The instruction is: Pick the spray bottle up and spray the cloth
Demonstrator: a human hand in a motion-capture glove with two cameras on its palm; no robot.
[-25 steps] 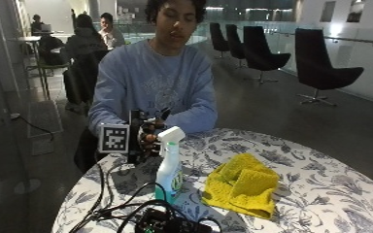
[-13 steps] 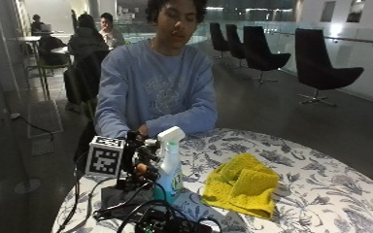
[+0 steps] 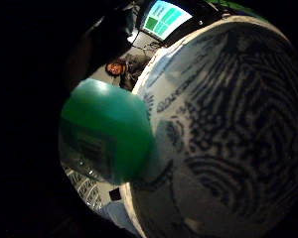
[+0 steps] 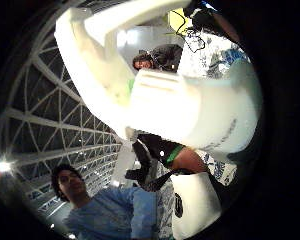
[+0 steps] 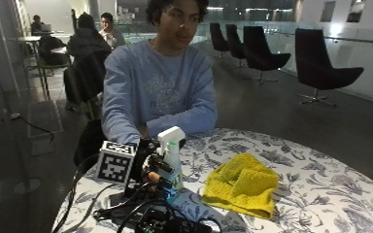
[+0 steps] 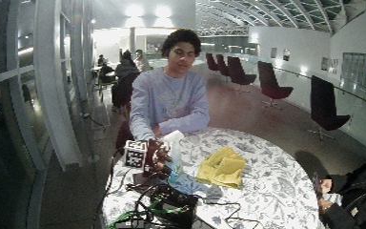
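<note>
one spray bottle (image 5: pixel 171 154), one yellow cloth (image 5: pixel 241 184)

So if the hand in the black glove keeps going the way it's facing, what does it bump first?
Most likely the spray bottle: the gloved hand is right beside it, though contact is unclear.

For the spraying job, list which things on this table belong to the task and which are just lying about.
Belong to the job:
spray bottle, upright, fingers of the gloved right hand curled round it
yellow cloth, crumpled beside the bottle

Just lying about:
tangle of black cables at the table edge
</note>
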